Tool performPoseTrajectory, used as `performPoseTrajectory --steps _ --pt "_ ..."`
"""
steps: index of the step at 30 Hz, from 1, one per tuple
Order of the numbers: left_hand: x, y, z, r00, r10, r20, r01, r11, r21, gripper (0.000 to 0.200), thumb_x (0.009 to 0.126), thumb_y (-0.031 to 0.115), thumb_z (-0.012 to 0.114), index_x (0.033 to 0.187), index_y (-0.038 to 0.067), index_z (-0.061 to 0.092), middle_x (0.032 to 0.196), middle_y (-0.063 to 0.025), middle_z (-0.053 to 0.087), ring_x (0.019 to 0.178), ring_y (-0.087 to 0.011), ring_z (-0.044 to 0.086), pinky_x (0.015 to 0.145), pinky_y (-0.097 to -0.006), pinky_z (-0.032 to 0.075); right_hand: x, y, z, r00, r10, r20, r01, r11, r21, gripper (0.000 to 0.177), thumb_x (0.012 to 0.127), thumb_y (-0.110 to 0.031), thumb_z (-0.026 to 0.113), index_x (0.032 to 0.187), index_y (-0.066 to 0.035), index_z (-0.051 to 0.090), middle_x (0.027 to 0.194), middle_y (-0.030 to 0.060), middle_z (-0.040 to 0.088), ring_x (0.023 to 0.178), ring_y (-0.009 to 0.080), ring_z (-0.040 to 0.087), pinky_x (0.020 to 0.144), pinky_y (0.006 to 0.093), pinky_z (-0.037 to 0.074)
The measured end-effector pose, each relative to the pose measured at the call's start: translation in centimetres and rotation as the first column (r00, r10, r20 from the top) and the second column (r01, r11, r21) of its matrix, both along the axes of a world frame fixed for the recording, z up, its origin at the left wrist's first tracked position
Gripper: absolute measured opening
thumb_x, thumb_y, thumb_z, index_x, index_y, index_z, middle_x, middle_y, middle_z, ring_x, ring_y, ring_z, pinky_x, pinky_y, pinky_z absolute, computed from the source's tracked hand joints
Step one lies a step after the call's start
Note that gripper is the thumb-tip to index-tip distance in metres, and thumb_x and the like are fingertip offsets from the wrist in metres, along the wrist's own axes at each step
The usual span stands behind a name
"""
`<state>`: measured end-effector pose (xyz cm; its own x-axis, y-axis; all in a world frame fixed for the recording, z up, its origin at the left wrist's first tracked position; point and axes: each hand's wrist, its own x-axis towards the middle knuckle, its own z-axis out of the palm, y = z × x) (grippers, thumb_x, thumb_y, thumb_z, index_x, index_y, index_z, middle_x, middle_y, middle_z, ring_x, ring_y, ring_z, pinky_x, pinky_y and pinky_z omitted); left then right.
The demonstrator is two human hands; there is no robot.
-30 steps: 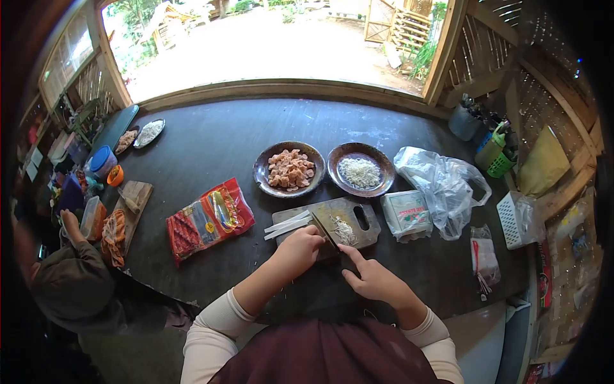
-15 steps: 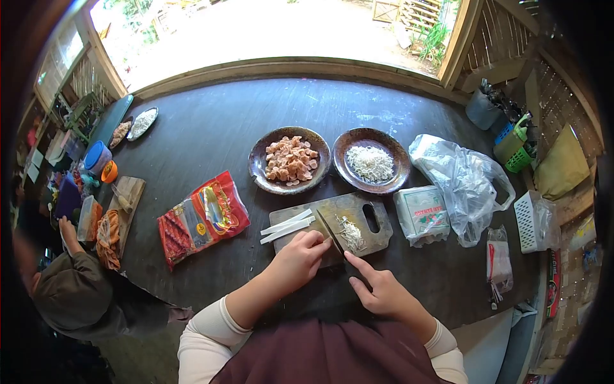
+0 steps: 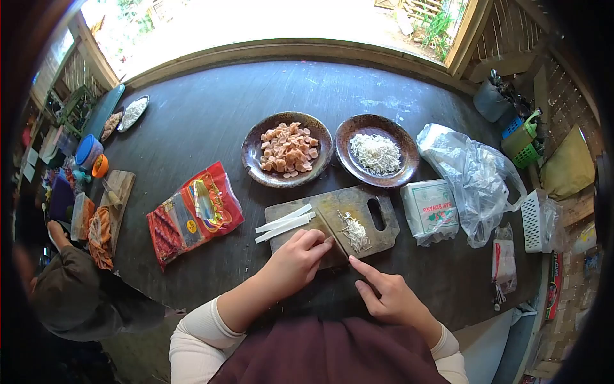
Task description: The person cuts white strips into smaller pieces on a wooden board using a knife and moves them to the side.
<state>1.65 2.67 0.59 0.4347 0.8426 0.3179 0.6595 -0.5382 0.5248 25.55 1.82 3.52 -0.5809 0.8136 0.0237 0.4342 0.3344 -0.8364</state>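
My right hand [image 3: 391,293] grips a knife [image 3: 334,240], its index finger stretched along the top of the blade. The blade stands on a wooden cutting board [image 3: 382,241]. Close to the blade's left side, my left hand [image 3: 299,257] has its fingers curled down on the board; whatever lies under them is hidden. Two pale flat strips [image 3: 286,225] rest on the board's left part, just beyond my left hand. Right of the knife lies a small heap of thin white shreds [image 3: 355,233].
Behind the board stand a bowl of sliced sausage [image 3: 261,168] and a bowl of white shreds [image 3: 409,163]. A red sausage packet [image 3: 198,214] lies left. On the right are a wrapped white pack [image 3: 430,211] and a plastic bag [image 3: 470,182]. Another person's arm [image 3: 64,256] shows at far left.
The view has shifted slightly. The knife blade has tilted and my hands stay close together at the board. The cut heap looks much the same.
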Motion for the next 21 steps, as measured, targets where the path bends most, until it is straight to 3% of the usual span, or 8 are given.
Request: performPoseTrajectory --steps 10,12,18,21 --pt "0.0 0.0 -0.1 1.0 0.005 -0.009 -0.005 1.0 -0.004 0.037 0.077 0.0 0.063 0.114 0.0 0.062 0.107 -0.011 0.056 0.099 -0.0283 0.055 0.088 -0.0365 0.049 -0.1 -0.5 -0.4 1.0 -0.005 0.015 0.004 0.999 0.034 0.053 0.089 -0.013 0.061 0.14 -0.012 0.048 0.069 0.0195 0.06 0.061 0.0364 0.061 0.059 0.044 0.05" --pt "0.1 -0.1 -0.1 1.0 0.003 -0.019 -0.003 1.0 -0.004 0.037 0.077 0.0 0.063 0.114 0.0 0.062 0.107 -0.0111 0.056 0.1 -0.0283 0.055 0.088 -0.0365 0.049 0.1 -0.5 -0.2 0.99 0.011 0.143 -0.023 0.996 0.084 0.054 0.088 -0.015 0.062 0.141 -0.013 0.048 0.066 0.0176 0.059 0.059 0.035 0.061 0.058 0.0447 0.05" --pt "0.2 -0.1 0.2 0.999 -0.005 -0.04 0.004 1.0 -0.027 0.036 0.075 -0.001 0.064 0.111 -0.001 0.063 0.109 -0.0113 0.056 0.101 -0.0286 0.056 0.089 -0.0362 0.049 0.1 -0.9 -0.7 0.995 -0.002 0.1 -0.004 0.998 0.06 0.054 0.088 -0.017 0.061 0.14 -0.016 0.049 0.063 0.0158 0.057 0.056 0.0342 0.06 0.057 0.0442 0.05" --pt "0.3 0.0 0.2 1.0 0.0 0.0 0.0 1.0 0.006 0.036 0.071 -0.007 0.065 0.106 -0.001 0.064 0.107 -0.0139 0.057 0.096 -0.0312 0.059 0.083 -0.0375 0.051 0.1 -1.0 -1.1 0.995 -0.015 0.103 0.006 0.996 0.085 0.053 0.088 -0.017 0.061 0.14 -0.018 0.05 0.062 0.0151 0.056 0.054 0.0342 0.059 0.055 0.0447 0.05"
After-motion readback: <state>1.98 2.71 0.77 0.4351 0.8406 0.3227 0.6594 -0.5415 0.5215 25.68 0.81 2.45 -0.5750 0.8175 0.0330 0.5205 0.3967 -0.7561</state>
